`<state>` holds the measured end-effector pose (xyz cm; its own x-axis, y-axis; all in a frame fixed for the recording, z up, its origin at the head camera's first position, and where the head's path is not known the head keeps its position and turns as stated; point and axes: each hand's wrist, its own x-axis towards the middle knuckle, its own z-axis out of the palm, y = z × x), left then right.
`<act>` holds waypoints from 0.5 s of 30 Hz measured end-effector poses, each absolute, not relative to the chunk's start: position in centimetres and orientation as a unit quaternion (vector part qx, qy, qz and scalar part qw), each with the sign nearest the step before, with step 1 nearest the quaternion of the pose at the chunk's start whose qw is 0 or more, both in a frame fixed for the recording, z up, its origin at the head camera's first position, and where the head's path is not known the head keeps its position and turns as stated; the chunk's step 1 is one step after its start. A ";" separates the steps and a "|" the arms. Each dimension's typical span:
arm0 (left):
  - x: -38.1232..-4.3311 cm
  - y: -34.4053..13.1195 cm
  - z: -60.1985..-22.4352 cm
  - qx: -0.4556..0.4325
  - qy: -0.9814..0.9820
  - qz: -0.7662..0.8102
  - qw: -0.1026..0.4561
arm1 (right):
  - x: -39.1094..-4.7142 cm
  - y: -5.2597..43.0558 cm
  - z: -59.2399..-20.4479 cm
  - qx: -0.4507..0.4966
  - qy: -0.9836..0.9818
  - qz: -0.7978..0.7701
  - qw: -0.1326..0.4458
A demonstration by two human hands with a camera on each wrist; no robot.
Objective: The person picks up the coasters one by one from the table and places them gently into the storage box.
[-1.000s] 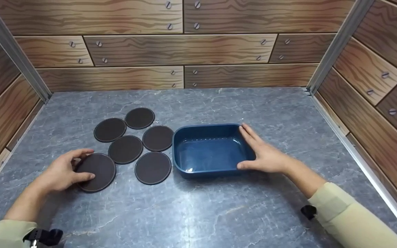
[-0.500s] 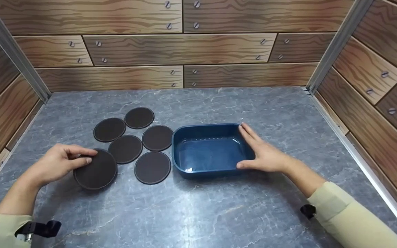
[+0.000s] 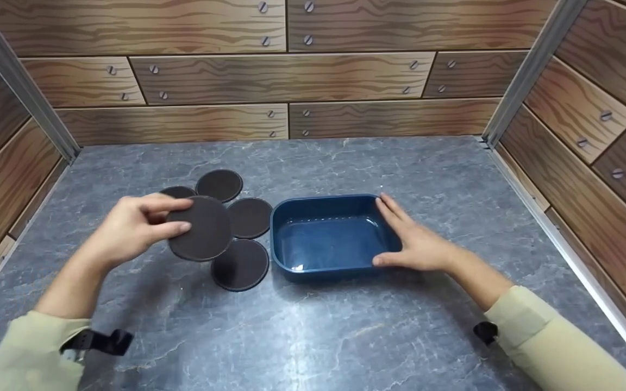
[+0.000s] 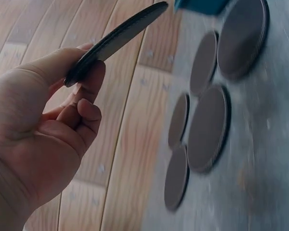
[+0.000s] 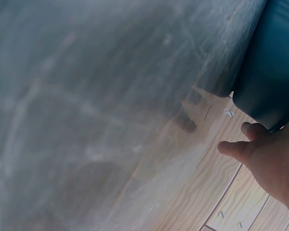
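My left hand (image 3: 131, 231) pinches a round dark coaster (image 3: 204, 231) by its left edge, thumb on top. The left wrist view shows the held coaster (image 4: 123, 41) tilted and raised above the table. Several matching coasters, among them the back one (image 3: 219, 184) and the front one (image 3: 240, 267), lie flat below it. In the head view the held coaster covers one of them and part of others. At the right end of a blue rectangular box (image 3: 324, 244), my right hand (image 3: 424, 244) rests with straight fingers on the far corner and thumb on the near rim.
The grey marbled tabletop (image 3: 345, 336) is walled at the back by wood-patterned panels (image 3: 291, 76), with more on both sides. A metal strip (image 3: 579, 266) runs along the right edge. The box stands right of the coasters, close to the nearest ones.
My left hand has lifted the nearest left coaster off the table and carried it right and away from me, over the others. My right hand and the box have stayed in place.
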<state>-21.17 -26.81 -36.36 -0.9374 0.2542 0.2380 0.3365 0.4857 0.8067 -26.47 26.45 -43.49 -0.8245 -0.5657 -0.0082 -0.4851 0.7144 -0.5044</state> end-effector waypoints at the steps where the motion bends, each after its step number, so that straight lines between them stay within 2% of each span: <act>1: -21.4 -26.1 -36.2 -0.177 -0.858 -0.480 0.046 | -26.5 26.4 -43.5 -0.284 0.923 -0.248 0.081; 15: -24.6 -18.5 -36.1 -0.219 -0.835 -0.500 0.065 | -26.4 26.3 -43.5 -0.274 0.923 -0.255 0.091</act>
<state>-24.62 -18.46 -36.13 -0.8959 0.3005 0.3272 0.4304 0.4044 0.8070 -26.40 26.30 -43.51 -0.8335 -0.5517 -0.0283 -0.4587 0.7198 -0.5210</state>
